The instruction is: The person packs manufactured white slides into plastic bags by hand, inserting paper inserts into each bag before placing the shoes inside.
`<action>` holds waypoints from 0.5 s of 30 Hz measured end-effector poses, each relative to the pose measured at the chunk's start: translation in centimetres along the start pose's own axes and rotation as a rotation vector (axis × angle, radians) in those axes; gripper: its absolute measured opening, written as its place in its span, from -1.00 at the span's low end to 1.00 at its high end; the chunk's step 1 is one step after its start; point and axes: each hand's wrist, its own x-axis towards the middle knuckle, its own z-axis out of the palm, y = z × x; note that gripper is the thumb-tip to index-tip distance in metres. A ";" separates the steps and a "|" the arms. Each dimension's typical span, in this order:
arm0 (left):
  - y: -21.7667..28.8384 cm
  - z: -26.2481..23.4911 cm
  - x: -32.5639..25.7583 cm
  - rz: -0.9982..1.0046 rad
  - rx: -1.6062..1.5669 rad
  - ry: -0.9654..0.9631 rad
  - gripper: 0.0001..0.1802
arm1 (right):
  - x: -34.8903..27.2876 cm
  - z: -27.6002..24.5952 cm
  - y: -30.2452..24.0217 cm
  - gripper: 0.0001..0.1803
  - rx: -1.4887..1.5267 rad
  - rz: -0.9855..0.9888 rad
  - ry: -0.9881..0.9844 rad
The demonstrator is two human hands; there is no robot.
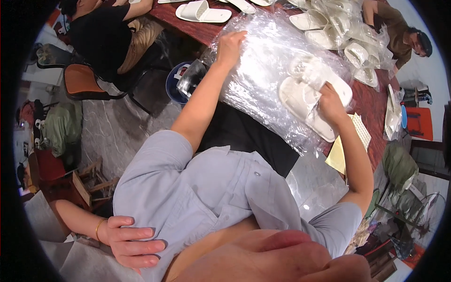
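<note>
A pair of white open-toed slippers (297, 97) lies on the right part of a spread of shiny clear plastic bags (256, 70). My right hand (332, 104) is closed on the slippers, its fingers curled at their straps. Up at the far left edge of the plastic, my left hand (229, 49) has its fingers pressed together on the film. Glare hides how many layers of plastic lie there, and whether the slippers are inside a bag or on top of it.
More white slippers (203, 12) sit on the dark red table (369, 101), with a bagged heap (331, 28) at far right. Yellow paper (339, 152) lies by my right forearm. A blue bin (174, 88) stands left. Two people sit nearby; another person's hand (134, 240) rests against my left side.
</note>
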 end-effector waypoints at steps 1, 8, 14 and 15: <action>-0.6 -0.3 0.1 0.002 0.023 0.010 -0.79 | -1.1 0.1 0.2 -0.67 0.065 0.161 -0.030; 6.3 -3.6 2.1 0.020 0.526 -0.359 -0.56 | -5.3 2.8 1.9 -0.70 0.190 0.345 0.067; 16.6 -0.6 0.2 0.328 0.369 -0.539 -0.27 | -5.1 3.1 2.0 -0.74 0.167 0.361 0.042; 16.6 0.4 -1.0 0.346 0.355 -0.612 -0.21 | -5.2 3.2 2.0 -0.74 0.170 0.361 0.050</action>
